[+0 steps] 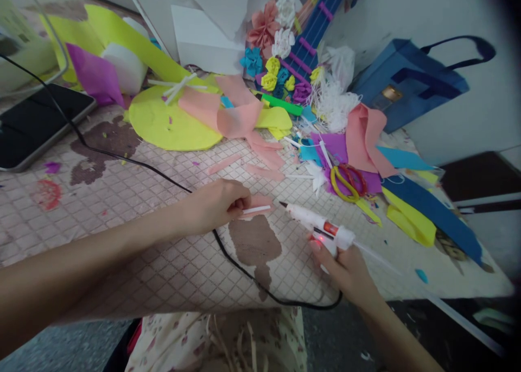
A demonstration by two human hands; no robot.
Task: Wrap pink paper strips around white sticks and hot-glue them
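"Any words or numbers you can read here?"
"None. The blue bag [376, 82] at far right bears a gold patch [391, 93], but anything on it is too small to read."
"And the glue gun [306, 218], near right?"
"An orange patch [330, 229] on its body, no legible lettering."
"The pale box [20, 38] at far left?"
"Faint marks, too blurred to make out."

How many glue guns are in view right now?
1: the white glue gun in the right hand, its dark tip pointing toward the white stick at the left hand. Any behind the blue bag would be hidden.
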